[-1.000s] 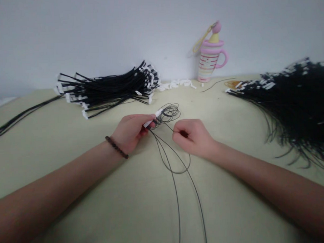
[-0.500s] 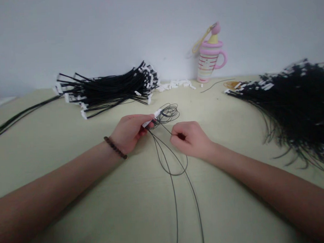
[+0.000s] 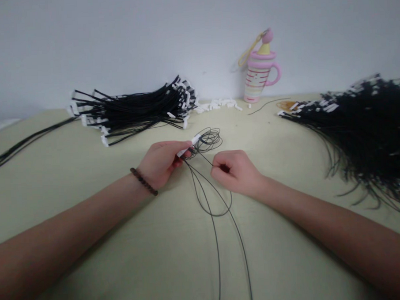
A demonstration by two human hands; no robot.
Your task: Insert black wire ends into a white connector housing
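Near the middle of the table, my left hand (image 3: pixel 165 162) pinches a white connector strip (image 3: pixel 195 139) between thumb and fingers. Thin black wires (image 3: pixel 213 139) bunch in loops just beyond it. To the right, my right hand (image 3: pixel 234 170) is closed with thumb and finger pinched on a thin black wire (image 3: pixel 206 159) that runs from the bunch. A loose loop hangs between the hands, and two wire strands (image 3: pixel 218 251) trail down toward the front edge of the view.
A bundle of black cables with white ends (image 3: pixel 135 108) lies at the back left. Small white pieces (image 3: pixel 218 105) are scattered beside it. A pink striped cup (image 3: pixel 257 79) stands against the wall. A large black wire pile (image 3: pixel 368 129) covers the right side of the table (image 3: pixel 141 258).
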